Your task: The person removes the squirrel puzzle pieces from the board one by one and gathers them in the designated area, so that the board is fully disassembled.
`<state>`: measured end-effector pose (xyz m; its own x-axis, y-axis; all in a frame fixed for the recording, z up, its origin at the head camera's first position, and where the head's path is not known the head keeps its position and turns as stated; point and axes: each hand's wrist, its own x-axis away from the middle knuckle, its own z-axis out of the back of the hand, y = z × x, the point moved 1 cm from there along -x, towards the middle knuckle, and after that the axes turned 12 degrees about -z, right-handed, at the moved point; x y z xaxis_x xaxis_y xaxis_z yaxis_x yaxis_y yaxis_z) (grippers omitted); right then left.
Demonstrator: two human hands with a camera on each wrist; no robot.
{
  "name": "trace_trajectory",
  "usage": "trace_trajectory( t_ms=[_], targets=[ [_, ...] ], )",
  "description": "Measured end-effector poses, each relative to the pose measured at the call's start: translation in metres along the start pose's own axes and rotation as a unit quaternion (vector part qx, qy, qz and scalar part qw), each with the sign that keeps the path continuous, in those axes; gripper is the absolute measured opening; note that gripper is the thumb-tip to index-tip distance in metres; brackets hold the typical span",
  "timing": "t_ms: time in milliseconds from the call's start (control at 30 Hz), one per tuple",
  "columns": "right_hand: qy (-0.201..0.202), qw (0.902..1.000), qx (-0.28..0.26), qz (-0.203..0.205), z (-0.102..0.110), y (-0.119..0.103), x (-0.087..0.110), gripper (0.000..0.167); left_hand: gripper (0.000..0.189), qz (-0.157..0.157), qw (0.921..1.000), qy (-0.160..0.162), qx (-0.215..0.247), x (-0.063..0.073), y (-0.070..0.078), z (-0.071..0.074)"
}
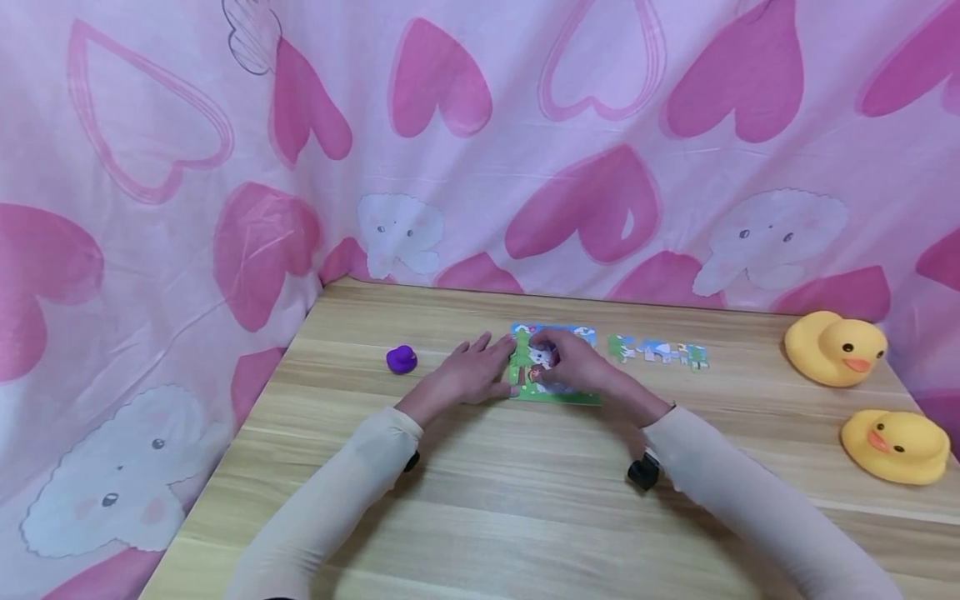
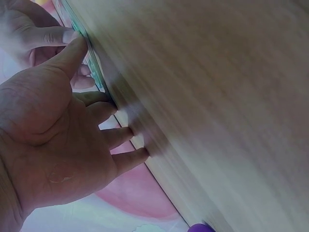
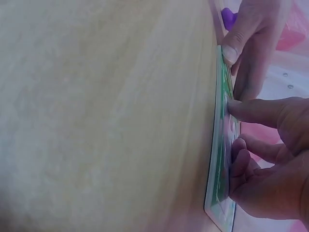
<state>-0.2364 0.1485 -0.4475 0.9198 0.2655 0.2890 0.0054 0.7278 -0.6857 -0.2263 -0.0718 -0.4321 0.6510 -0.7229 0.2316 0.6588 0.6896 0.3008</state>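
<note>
A jigsaw puzzle board [image 1: 555, 400] with a green lower edge, blue top and white cartoon animal lies flat on the table. My left hand [image 1: 477, 371] rests at its left side, fingers spread and fairly straight. In the right wrist view, the left thumb [image 3: 231, 53] presses on the board's corner. My right hand [image 1: 573, 362] is over the board's middle and right part, thumb and bent fingers touching its surface. Whether a piece is between those fingertips is hidden. Several loose puzzle pieces [image 1: 660, 352] lie to the right of the board.
A small purple rubber duck [image 1: 401, 359] sits left of the left hand. Two larger yellow ducks, the rear duck [image 1: 825, 350] and the front duck [image 1: 896, 446], stand at the table's right side. A pink heart-patterned curtain [image 1: 465, 208] hangs behind the wooden table [image 1: 480, 517].
</note>
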Motion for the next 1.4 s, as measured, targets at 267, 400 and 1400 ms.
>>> trace_trajectory(
  t_ms=[267, 400, 1400],
  targets=[
    [0.011, 0.9999, 0.012, 0.001, -0.003, -0.002, -0.001, 0.047, 0.09, 0.005, 1.0, -0.001, 0.004, 0.0, -0.001, 0.001],
    [0.017, 0.9997, 0.018, 0.006, -0.004, -0.003, -0.002, 0.046, 0.09, 0.003, 1.0, 0.0, 0.005, 0.0, -0.001, 0.001],
    [-0.017, 0.9985, 0.046, 0.025, 0.009, -0.007, -0.015, 0.044, 0.089, -0.001, 1.0, 0.006, 0.002, 0.001, 0.001, 0.001]
  ],
)
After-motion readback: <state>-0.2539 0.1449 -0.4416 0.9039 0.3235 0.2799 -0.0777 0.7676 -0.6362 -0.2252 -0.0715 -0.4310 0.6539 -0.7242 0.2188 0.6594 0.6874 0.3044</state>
